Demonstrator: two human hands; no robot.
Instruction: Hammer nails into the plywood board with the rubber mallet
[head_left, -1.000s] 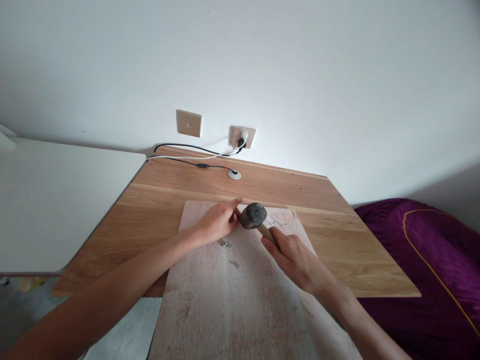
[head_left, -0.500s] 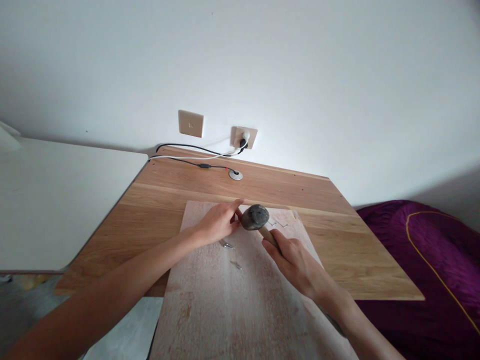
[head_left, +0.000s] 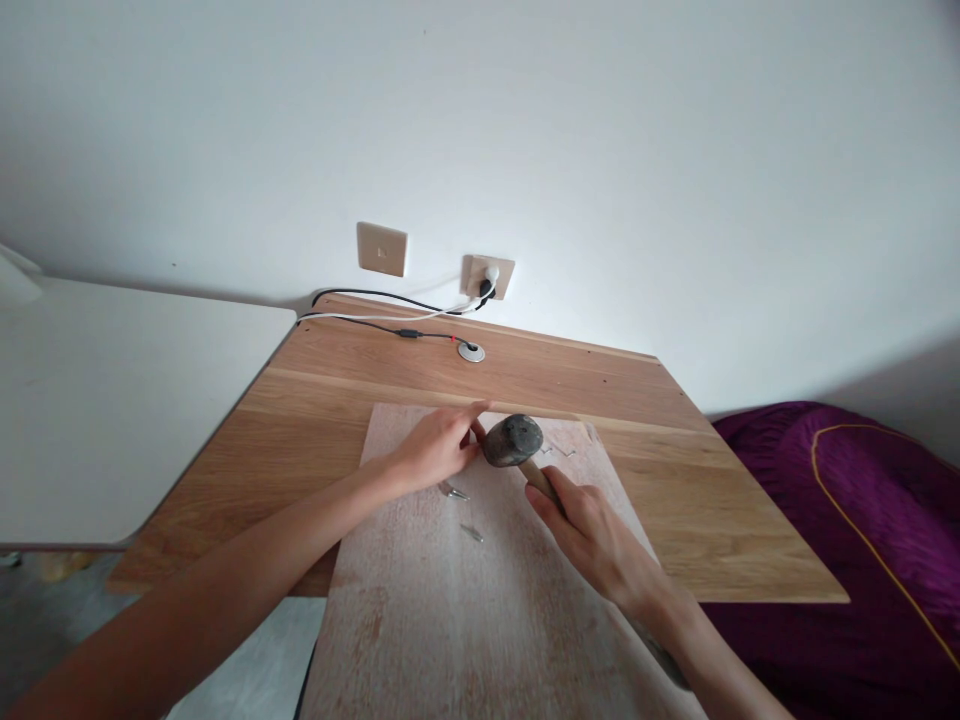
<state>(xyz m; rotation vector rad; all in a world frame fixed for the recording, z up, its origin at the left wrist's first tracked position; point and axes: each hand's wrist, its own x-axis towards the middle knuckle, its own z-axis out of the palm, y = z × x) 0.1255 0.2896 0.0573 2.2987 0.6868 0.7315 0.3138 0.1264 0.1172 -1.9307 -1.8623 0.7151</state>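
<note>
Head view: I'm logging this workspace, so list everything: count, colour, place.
wall: one, white, behind
wooden table: one, brown, against wall
board: one, pale, on wooden table
mallet: one, dark head, wooden handle, over board
metal pieces: at least four, silvery, on board
tabletop: one, white, left
wall plates: two, beige, on wall
plugs: two, white and black, in right plate
cables: several, black and white, wooden table's far side
grommet: one, silvery, in wooden table
cover: one, purple, yellow line, right
floor: one, grey, lower left
left hand: one, beside mallet head, contents hidden
right hand: one, grip on mallet handle
</note>
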